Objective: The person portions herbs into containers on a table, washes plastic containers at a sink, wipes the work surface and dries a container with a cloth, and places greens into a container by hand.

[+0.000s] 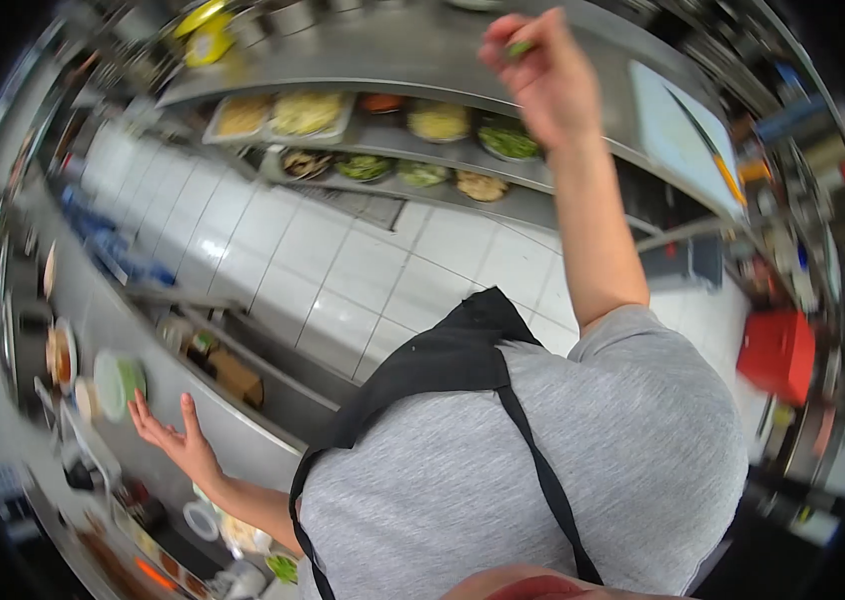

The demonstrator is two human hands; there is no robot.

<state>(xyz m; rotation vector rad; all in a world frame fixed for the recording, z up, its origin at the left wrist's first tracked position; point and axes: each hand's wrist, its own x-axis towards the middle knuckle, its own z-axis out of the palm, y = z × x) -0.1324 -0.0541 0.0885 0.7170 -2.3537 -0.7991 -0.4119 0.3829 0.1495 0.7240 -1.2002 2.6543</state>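
Note:
My right hand (548, 85) is raised over the steel counter (373, 50), its fingers closed on a small green piece (520, 48) whose kind I cannot make out. My left hand (175, 438) is stretched out to the left with fingers spread, holding nothing. Close to its fingertips, on the left counter, is a round container with a pale green top (121, 384); I cannot tell whether they touch. Right of my raised hand lies a white cutting board (678, 125), with an orange-handled knife (711, 148) on it.
Below the counter, shelves hold several containers of cut food, including yellow shreds (440, 122) and green pieces (509, 138). A yellow object (207, 38) stands at the back left. White floor tiles (383, 290) lie between the counters. A red box (777, 357) is at the right.

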